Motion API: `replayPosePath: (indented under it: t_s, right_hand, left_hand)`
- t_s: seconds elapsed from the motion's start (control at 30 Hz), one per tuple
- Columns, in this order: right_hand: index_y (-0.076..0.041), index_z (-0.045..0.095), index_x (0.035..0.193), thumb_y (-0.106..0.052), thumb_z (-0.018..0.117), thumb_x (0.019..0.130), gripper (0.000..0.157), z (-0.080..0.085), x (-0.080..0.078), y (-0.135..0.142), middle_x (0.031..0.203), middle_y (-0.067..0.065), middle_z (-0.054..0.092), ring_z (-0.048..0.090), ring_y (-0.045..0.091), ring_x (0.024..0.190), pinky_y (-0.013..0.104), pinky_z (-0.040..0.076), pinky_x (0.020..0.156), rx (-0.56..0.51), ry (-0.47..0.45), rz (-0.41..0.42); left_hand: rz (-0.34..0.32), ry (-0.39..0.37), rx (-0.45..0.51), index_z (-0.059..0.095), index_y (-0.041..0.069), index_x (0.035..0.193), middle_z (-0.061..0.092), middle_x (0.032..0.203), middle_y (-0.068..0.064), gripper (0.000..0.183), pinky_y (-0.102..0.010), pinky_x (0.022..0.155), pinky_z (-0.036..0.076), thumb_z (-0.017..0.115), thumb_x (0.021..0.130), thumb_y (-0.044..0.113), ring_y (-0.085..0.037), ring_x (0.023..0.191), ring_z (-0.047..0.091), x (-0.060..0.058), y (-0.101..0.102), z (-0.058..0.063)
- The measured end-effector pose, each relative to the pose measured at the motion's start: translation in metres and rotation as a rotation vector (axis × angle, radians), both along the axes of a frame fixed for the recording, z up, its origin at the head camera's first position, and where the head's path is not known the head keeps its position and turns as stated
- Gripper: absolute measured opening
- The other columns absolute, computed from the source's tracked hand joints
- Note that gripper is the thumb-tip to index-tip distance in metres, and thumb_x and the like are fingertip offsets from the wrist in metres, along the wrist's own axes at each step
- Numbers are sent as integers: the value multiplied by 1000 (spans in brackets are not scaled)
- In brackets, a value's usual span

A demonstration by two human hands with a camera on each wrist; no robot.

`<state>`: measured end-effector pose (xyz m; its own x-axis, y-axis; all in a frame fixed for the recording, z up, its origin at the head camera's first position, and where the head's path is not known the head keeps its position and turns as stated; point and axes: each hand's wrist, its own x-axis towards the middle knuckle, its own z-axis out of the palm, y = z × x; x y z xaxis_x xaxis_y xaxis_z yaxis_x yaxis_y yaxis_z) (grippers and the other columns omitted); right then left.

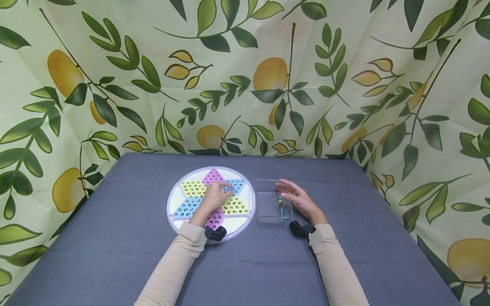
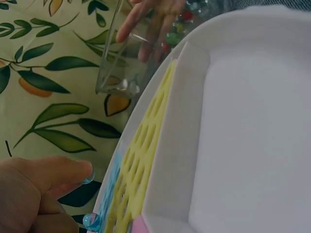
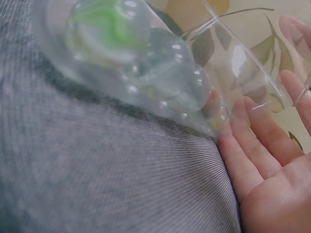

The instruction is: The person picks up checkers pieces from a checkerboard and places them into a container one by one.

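Observation:
A round white Chinese checkers board (image 1: 177,208) has a star of pink, yellow and blue sections dotted with holes. Above its right blue section, my left hand (image 1: 215,196) pinches a clear blue marble (image 2: 89,177) at the fingertips. Another blue marble (image 2: 91,222) sits on the blue section below that hand. To the right of the board is a clear plastic box (image 1: 264,216) with glass marbles (image 1: 281,208) gathered along its right side. My right hand (image 1: 300,200) rests against the box's right wall, its fingers extended along the outside (image 3: 257,150).
A grey cloth (image 1: 268,263) covers the table. Behind and at both sides hangs a curtain (image 1: 229,106) printed with leaves and fruit. Black wrist cameras (image 1: 216,233) are strapped to both wrists. The box stands close beside the board's right rim.

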<state>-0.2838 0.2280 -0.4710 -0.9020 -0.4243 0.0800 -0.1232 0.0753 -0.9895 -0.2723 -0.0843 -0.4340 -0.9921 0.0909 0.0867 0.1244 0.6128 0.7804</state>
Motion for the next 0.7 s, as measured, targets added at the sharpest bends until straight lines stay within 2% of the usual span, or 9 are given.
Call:
replayPosePath:
  t_s: [0.4,0.7]
  right_hand:
    - [-1,27,149,-14,58,95,64,0,1,0,152,30,32,29,46,141,7,40,97,-8,-4,0]
    - [-1,27,149,-13,57,95,63,0,0,1,151,30,32,29,47,141,8,40,97,-10,2,4]
  left_hand:
    - [-22,-15,27,71,7,110,35,48,8,27,-17,40,26,71,85,18,-4,42,30,4,5,9]
    - [-46,5,64,70,4,110,34,48,8,28,-17,42,24,70,85,17,-4,43,28,9,10,16]
